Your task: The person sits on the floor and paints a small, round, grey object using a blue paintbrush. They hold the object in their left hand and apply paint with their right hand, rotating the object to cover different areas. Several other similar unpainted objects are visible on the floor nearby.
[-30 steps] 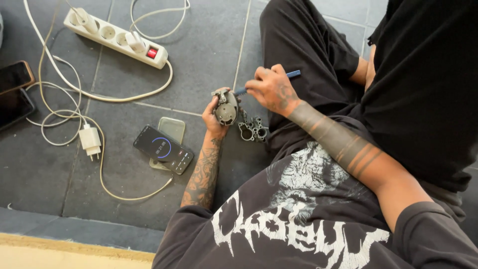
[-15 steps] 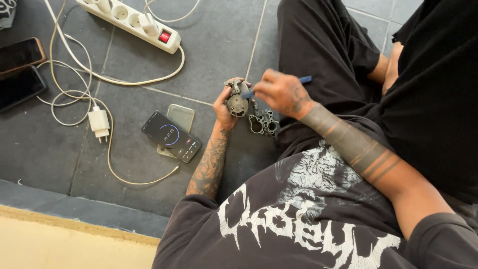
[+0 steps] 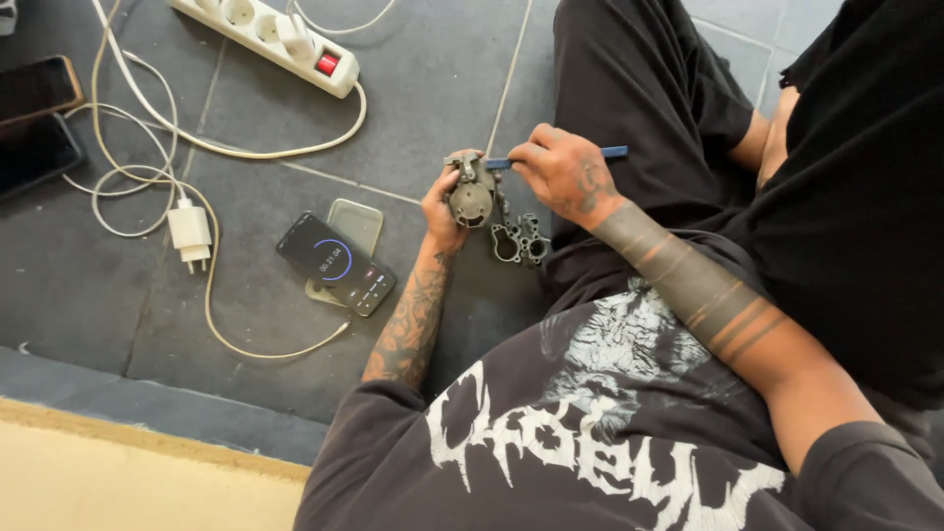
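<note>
My left hand (image 3: 442, 209) grips a small grey metal engine part (image 3: 471, 193), like a carburetor body, held upright above the dark tiled floor. My right hand (image 3: 564, 177) holds a blue-handled screwdriver (image 3: 608, 152), its tip touching the top of that part. A second grey metal piece with round openings (image 3: 521, 242) lies on the floor just below my right hand, beside my black trouser leg.
A lit phone (image 3: 335, 263) lies on another flat case (image 3: 355, 225), cabled to a white charger (image 3: 189, 230). A white power strip (image 3: 267, 35) sits at the top. Two dark phones (image 3: 36, 118) rest at the left edge. A pale step edge (image 3: 118, 472) runs along bottom left.
The view has shifted, so the hands sit higher and further right in frame. The screwdriver now lies more level across the top of the metal part. Both hands keep their grip.
</note>
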